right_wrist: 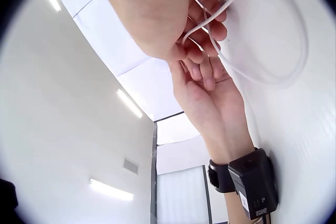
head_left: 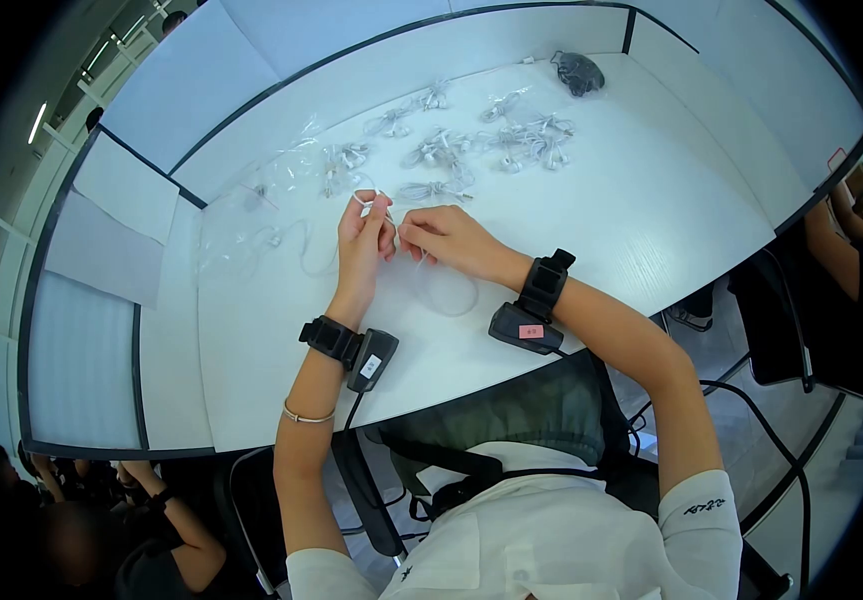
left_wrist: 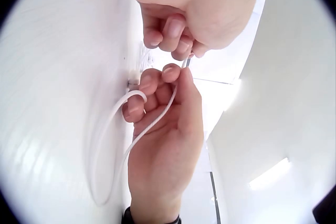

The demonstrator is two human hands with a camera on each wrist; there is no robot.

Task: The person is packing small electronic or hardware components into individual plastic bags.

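Observation:
A thin white cable runs between the two hands, close over the white table. My left hand pinches it, and a turn of the cable shows around its raised fingertips. Facing it, the right hand holds the cable between thumb and fingers. In the left wrist view, one strand of the cable crosses the right palm and another bends round its fingers. A wide loop of the cable hangs below the right hand in the right wrist view. The cable's ends are hidden.
Several bundled white cables lie across the back of the table. Clear plastic bags are spread at the left, and a black bundle sits at the far right corner. Low partitions enclose the table's back and sides.

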